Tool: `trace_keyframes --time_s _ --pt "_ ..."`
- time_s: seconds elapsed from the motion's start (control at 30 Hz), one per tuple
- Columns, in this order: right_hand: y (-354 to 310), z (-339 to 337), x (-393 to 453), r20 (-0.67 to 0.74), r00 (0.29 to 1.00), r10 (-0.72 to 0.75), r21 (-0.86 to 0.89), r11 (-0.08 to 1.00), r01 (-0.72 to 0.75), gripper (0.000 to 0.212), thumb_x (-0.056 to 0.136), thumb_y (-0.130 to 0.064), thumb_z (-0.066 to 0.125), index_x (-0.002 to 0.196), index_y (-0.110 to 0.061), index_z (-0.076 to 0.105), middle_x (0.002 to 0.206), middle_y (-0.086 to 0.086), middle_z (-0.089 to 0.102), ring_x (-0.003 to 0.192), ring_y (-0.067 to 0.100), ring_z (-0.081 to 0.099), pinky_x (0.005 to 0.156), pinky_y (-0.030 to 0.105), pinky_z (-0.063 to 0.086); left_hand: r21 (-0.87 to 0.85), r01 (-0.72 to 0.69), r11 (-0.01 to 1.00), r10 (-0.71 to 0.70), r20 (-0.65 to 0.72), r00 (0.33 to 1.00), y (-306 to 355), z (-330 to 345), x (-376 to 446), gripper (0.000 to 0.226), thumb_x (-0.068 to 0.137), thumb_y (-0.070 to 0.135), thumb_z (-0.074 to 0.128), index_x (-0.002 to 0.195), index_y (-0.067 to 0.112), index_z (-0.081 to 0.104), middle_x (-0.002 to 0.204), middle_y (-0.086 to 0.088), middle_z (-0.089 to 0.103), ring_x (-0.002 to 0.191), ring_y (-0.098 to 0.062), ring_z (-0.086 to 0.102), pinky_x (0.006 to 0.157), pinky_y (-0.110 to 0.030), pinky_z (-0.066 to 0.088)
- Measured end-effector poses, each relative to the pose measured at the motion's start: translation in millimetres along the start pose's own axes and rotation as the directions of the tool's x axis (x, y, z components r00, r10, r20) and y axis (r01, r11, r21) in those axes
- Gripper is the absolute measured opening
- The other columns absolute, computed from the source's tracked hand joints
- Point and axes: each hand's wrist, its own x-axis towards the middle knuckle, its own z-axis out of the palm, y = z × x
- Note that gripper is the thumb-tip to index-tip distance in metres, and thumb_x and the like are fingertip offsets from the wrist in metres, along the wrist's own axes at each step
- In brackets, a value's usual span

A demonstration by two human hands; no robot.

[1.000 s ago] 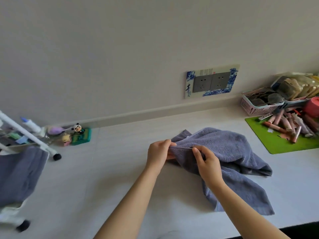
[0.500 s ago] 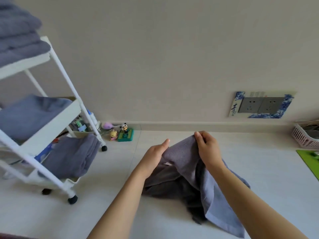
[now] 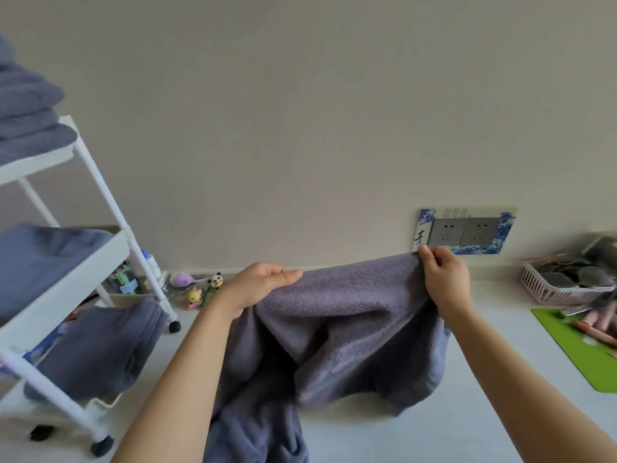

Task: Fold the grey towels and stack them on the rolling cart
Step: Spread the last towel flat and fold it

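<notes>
The person is holding a grey towel (image 3: 350, 315) up off the pale desk (image 3: 484, 422), and both hands are pinching its top edge. The left hand (image 3: 257, 289) is gripping one end of that edge with the thumb laid over the cloth; the right hand (image 3: 445, 282) is nipping the other end between thumb and fingers, just below the wall socket (image 3: 467, 233). The hands are standing well apart, so the edge between them is running nearly level and side to side, rising a little toward the socket. That stretched edge is the long axis the coming fold seems to turn on.

From the edge the towel is hanging down toward the person, bunched and sagging in the middle, with its lower part trailing onto the desk between the forearms. It is not yet flat: the loose lower corners are hidden in the folds, and I cannot tell where they are lying. I would judge the towel is being opened out before a first fold.

Away from the socket, beyond the left hand, the white rolling cart (image 3: 100, 248) is standing with folded grey towels (image 3: 30, 118) stacked on its top shelf, and more grey cloth on the shelves below. The left hand is the nearer one to the cart, so the finished towel would likely travel that way.
</notes>
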Motion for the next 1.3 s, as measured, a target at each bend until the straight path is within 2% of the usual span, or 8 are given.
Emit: trace_keyframes --time_s 0.2,0.33,0.63,0.83,0.97,1.07,1.2,1.3 --pt "-10 -45 -7 0.005 0.999 -0.046 -0.117 0.992 0.046 0.034 0.096 -0.029 0.050 0.094 0.001 0.067 0.087 0.019 0.066 0.082 0.030 0.057 0.068 0.034 0.040 0.081 0.004 0.997 -0.017 0.153 0.988 23 -5 3 0.057 0.067 0.062 0.072 0.091 0.011 0.073 0.097 -0.008 0.073 0.090 -0.020 0.065 0.096 -0.041 0.044" --pt "-26 -79 -15 0.088 0.995 -0.046 -0.187 0.980 0.062 0.029 0.095 -0.031 0.051 0.093 -0.010 0.070 0.084 0.008 0.066 0.078 0.022 0.056 0.066 0.028 0.036 0.061 -0.046 0.997 0.031 0.226 0.974 37 -3 0 0.081 0.057 0.067 0.076 0.092 -0.005 0.065 0.091 -0.018 0.067 0.081 -0.024 0.059 0.079 -0.035 0.044" --pt "-11 -121 9 0.084 0.996 0.002 -0.146 0.989 0.010 0.033 0.093 -0.035 0.053 0.072 -0.014 0.067 0.064 0.005 0.063 0.061 0.017 0.054 0.059 0.029 0.039 -0.015 -0.075 0.997 0.076 0.331 0.941 52 24 42 0.077 0.049 0.071 0.077 0.080 0.002 0.065 0.080 -0.012 0.063 0.072 -0.020 0.056 0.065 -0.025 0.046" --pt "107 -81 97 0.208 0.951 0.229 -0.428 0.895 -0.122 0.030 0.095 -0.032 0.051 0.079 -0.011 0.064 0.078 0.006 0.060 0.085 0.030 0.058 0.064 0.029 0.033 0.358 0.037 0.933 -0.072 0.085 0.994 -8 100 161 0.044 0.082 0.052 0.065 0.074 0.008 0.067 0.073 -0.001 0.061 0.072 -0.015 0.055 0.072 -0.033 0.044" --pt "175 -42 132 0.236 0.944 0.231 -0.379 0.916 -0.129 0.027 0.096 -0.031 0.049 0.111 -0.014 0.064 0.105 0.009 0.066 0.107 0.030 0.056 0.080 0.030 0.040 0.673 0.168 0.720 -0.005 -0.238 0.971 -41 158 205 0.030 0.093 0.039 0.050 0.113 0.020 0.063 0.119 -0.004 0.058 0.116 -0.025 0.050 0.096 -0.035 0.038" --pt "223 -23 133 0.348 0.906 0.240 -0.440 0.895 -0.068 0.029 0.095 -0.031 0.050 0.119 -0.019 0.063 0.120 0.006 0.062 0.118 0.029 0.048 0.098 0.034 0.034 0.739 0.154 0.656 -0.067 -0.146 0.987 -58 203 213 0.047 0.095 0.041 0.046 0.138 0.024 0.042 0.140 -0.003 0.036 0.133 -0.023 0.032 0.111 -0.037 0.017" --pt "271 -17 90 0.433 0.864 0.256 -0.516 0.856 0.005 0.027 0.095 -0.033 0.047 0.098 -0.019 0.070 0.103 0.006 0.067 0.106 0.034 0.054 0.083 0.034 0.041 0.755 0.041 0.654 -0.192 0.113 0.975 -75 259 202 0.048 0.098 0.043 0.039 0.142 0.027 0.037 0.152 -0.002 0.025 0.138 -0.023 0.029 0.112 -0.038 0.019" --pt "283 -24 57 0.523 0.806 0.277 -0.586 0.804 0.104 0.033 0.097 -0.041 0.041 0.117 -0.026 0.063 0.123 -0.003 0.059 0.122 0.025 0.043 0.101 0.036 0.031 0.745 0.090 0.661 -0.357 0.208 0.911 -87 287 193 0.056 0.098 0.046 0.035 0.150 0.030 0.021 0.160 -0.004 0.001 0.146 -0.025 0.004 0.118 -0.044 0.006"
